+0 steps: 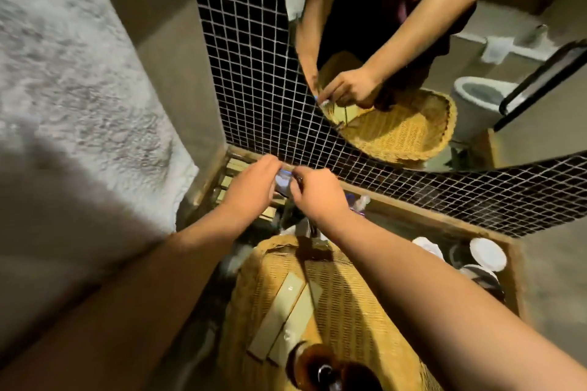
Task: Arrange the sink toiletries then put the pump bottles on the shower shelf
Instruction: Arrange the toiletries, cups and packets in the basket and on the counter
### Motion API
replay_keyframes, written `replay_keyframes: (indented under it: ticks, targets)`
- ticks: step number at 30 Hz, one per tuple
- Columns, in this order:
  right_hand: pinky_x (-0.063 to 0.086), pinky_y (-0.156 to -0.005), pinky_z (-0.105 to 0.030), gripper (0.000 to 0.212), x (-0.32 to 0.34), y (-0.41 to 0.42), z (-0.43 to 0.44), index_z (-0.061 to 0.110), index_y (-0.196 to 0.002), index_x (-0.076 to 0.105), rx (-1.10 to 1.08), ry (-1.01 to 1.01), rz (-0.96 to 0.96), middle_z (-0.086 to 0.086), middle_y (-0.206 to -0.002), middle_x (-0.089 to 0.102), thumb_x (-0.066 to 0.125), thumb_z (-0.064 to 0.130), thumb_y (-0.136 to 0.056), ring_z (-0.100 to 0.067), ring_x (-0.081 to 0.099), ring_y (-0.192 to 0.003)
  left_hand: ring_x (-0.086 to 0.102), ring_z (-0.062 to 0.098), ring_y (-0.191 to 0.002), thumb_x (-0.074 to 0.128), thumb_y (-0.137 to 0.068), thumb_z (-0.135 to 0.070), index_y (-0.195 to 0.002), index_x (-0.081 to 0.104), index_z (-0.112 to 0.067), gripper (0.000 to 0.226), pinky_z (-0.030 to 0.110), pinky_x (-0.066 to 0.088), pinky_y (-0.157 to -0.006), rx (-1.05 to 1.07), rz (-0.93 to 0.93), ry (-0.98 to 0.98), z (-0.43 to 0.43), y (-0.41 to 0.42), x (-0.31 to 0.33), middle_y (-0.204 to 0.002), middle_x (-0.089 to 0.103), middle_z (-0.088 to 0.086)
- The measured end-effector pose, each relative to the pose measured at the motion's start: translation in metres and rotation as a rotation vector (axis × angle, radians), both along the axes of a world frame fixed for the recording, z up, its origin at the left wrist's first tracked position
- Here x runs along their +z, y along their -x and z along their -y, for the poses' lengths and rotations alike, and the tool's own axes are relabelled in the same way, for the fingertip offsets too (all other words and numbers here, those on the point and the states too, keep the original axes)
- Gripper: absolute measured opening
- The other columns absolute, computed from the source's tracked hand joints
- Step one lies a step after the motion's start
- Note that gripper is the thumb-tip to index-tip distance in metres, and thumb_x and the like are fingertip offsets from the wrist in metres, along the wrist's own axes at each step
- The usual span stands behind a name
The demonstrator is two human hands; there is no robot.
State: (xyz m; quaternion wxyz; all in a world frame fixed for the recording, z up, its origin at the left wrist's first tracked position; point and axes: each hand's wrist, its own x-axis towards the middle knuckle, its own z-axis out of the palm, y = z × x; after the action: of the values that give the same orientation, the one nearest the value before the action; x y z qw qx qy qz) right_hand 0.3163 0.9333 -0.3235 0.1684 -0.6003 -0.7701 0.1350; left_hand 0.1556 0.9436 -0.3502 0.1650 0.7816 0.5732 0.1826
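Note:
My left hand (254, 182) and my right hand (317, 192) meet at the back of the counter, against the black mosaic wall. Both pinch a small white-and-blue item (282, 182) between them; most of it is hidden by my fingers. Below my arms lies a woven wicker tray (355, 305) holding two flat beige packets (282, 317). Two brown pump bottles (320, 365) stand on the tray's near edge, seen from above. Small boxes (232, 174) are stacked in the back left corner.
A round mirror (428, 51) on the tiled wall reflects my hands, the tray and a toilet. White cups and lids (487, 252) sit at the counter's right end inside its wooden rim (413, 209). A rough grey wall (73, 79) closes the left side.

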Motion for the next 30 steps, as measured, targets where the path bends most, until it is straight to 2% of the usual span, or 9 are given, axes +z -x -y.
replay_keyframes:
  ticks: [4,7,13,19,21,23,26,28,30]
  targets:
    - [0.057,-0.076,-0.039,0.025,-0.015,0.011,-0.009,0.019,-0.116,0.065,0.001,0.032,0.033,-0.007,-0.096,0.072,0.051,0.026,-0.097,-0.028,0.068,-0.086,0.054,0.025,-0.118,0.051,-0.096,-0.008,-0.129,0.053,-0.018,0.035,0.046,0.048,-0.093,0.015,0.018,0.038,-0.003,0.009,-0.018,-0.131,0.053,0.003]
    - [0.057,-0.075,-0.040,0.033,-0.027,0.018,-0.014,0.019,-0.129,0.056,-0.033,0.121,0.012,-0.008,-0.098,0.072,0.050,0.023,-0.097,-0.029,0.068,-0.086,0.057,0.027,-0.112,0.051,-0.092,-0.003,-0.128,0.053,-0.019,0.039,0.048,0.049,-0.087,0.050,0.009,0.103,-0.013,0.012,-0.027,-0.130,0.051,0.003]
    - [0.055,-0.069,-0.044,0.087,-0.057,0.033,-0.019,0.012,-0.156,0.002,-0.072,0.383,0.094,-0.014,-0.100,0.070,0.057,0.010,-0.089,-0.035,0.068,-0.083,0.063,0.032,-0.095,0.061,-0.080,0.010,-0.125,0.057,-0.012,0.050,0.045,0.051,-0.074,0.034,0.017,0.036,-0.033,0.012,-0.048,-0.129,0.054,0.007]
    - [0.044,-0.057,-0.035,0.106,-0.079,0.037,-0.022,0.022,-0.155,-0.012,-0.142,0.406,0.006,-0.009,-0.099,0.073,0.066,0.019,-0.084,-0.030,0.070,-0.077,0.056,0.026,-0.118,0.066,-0.083,-0.001,-0.129,0.054,-0.021,0.052,0.042,0.051,-0.088,0.073,-0.066,0.153,-0.058,0.005,-0.060,-0.139,0.049,0.000]
    - [0.043,-0.059,-0.034,0.104,-0.084,0.037,-0.024,0.027,-0.155,-0.011,-0.130,0.385,-0.039,-0.010,-0.111,0.071,0.065,0.021,-0.085,-0.032,0.070,-0.082,0.055,0.027,-0.120,0.063,-0.085,-0.004,-0.131,0.053,-0.023,0.051,0.043,0.047,-0.093,0.112,-0.058,0.174,-0.061,0.005,-0.064,-0.139,0.051,0.002]
    - [0.045,-0.066,-0.036,0.104,-0.085,0.035,-0.023,0.022,-0.157,-0.009,-0.045,0.348,-0.044,-0.012,-0.140,0.056,0.066,0.021,-0.084,-0.035,0.068,-0.099,0.055,0.029,-0.119,0.059,-0.089,-0.005,-0.133,0.054,-0.022,0.048,0.043,0.046,-0.096,0.131,-0.038,0.157,-0.062,0.007,-0.066,-0.137,0.054,0.005]
    - [0.050,-0.099,-0.039,0.103,-0.086,0.028,-0.019,0.011,-0.159,-0.002,0.114,0.262,0.036,-0.012,-0.164,0.017,0.066,0.014,-0.082,-0.029,0.036,-0.143,0.057,0.034,-0.116,0.054,-0.095,-0.006,-0.133,0.057,-0.013,0.039,0.046,0.048,-0.095,0.146,0.015,0.098,-0.061,0.011,-0.068,-0.131,0.058,0.013]
    - [0.025,-0.121,-0.039,0.092,-0.086,0.025,-0.015,0.002,-0.157,0.001,0.206,0.171,0.191,-0.019,-0.165,0.000,0.060,0.011,-0.086,-0.031,0.005,-0.153,0.058,0.039,-0.114,0.054,-0.094,-0.003,-0.130,0.059,-0.008,0.037,0.048,0.048,-0.093,0.146,0.036,0.067,-0.059,0.014,-0.070,-0.127,0.059,0.018]
    - [0.006,-0.124,-0.043,0.079,-0.086,0.024,-0.012,-0.005,-0.155,-0.001,0.283,0.071,0.393,-0.028,-0.162,-0.009,0.044,0.015,-0.093,-0.038,-0.010,-0.151,0.059,0.044,-0.111,0.054,-0.089,0.004,-0.127,0.061,-0.003,0.039,0.050,0.048,-0.093,0.146,0.049,0.044,-0.057,0.018,-0.071,-0.124,0.060,0.023]
